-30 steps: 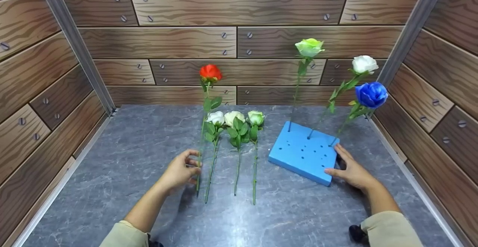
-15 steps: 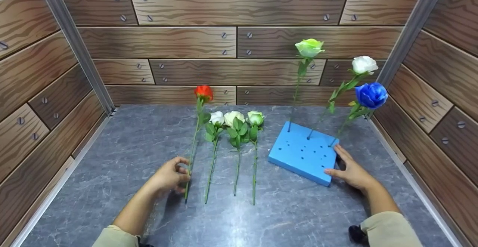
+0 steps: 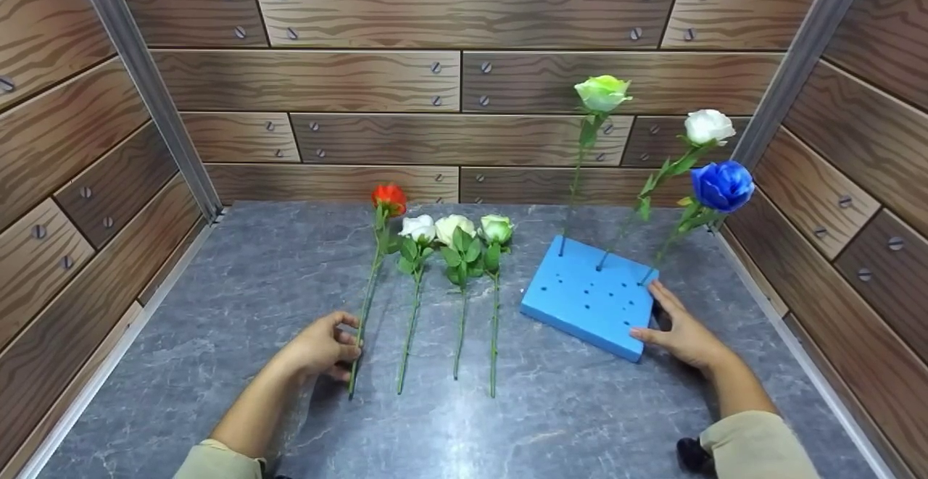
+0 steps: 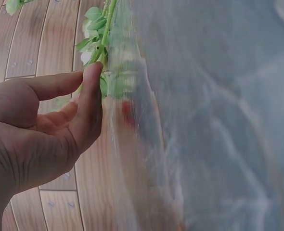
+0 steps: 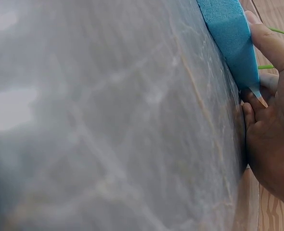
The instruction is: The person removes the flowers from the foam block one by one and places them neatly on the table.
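Note:
My left hand [image 3: 322, 345] is at the left of the table, pinching the lower stem of an artificial red rose [image 3: 388, 200]. That rose leans low along the tabletop, its bloom pointing away from me. In the left wrist view, the thumb and a fingertip come together at the green stem [image 4: 109, 24]. My right hand [image 3: 689, 334] grips the right edge of a blue foam block [image 3: 573, 312] dotted with small holes, thumb at its near corner. Standing in the block are a yellow-green rose [image 3: 603, 93], a white rose [image 3: 709, 127] and a blue rose [image 3: 722, 185].
Between the hands, three more roses lie side by side on the grey marbled table [image 3: 449, 435]: one white [image 3: 418, 227], one cream [image 3: 451, 228], one pale green [image 3: 496, 228]. Wood-patterned walls [image 3: 362, 80] enclose the back and sides.
The left hand has shifted left and closer to me, and the red rose has come down from a more upright pose toward the table. The right hand and block have stayed put.

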Demonstrator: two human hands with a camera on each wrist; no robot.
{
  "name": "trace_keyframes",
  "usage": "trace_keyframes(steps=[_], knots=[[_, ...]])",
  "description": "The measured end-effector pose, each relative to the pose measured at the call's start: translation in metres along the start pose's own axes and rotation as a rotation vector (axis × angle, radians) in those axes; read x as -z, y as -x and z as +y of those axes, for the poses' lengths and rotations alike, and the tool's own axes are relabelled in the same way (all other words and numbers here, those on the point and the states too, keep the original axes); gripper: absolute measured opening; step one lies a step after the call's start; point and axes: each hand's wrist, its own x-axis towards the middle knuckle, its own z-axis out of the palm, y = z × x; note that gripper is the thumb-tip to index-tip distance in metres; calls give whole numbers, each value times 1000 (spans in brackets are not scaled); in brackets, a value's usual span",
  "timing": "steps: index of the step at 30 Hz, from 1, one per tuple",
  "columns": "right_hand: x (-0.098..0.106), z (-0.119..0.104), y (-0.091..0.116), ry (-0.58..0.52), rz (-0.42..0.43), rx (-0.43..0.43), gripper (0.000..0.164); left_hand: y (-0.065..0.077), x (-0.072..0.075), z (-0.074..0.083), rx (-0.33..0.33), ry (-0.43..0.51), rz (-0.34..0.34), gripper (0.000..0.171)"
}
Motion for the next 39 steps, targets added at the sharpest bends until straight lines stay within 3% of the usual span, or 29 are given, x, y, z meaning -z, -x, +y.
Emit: trace_keyframes(steps=[9,29,39], knots=[[1,-1,2,3,-9,4,114,0,1,0,16,-93,38,48],[0,1,1,5,-9,1,114,3,-1,1,41,-250,20,46],[0,-1,1,-3,-8,-2,114,3,-5,4,-14,-314,35,39]])
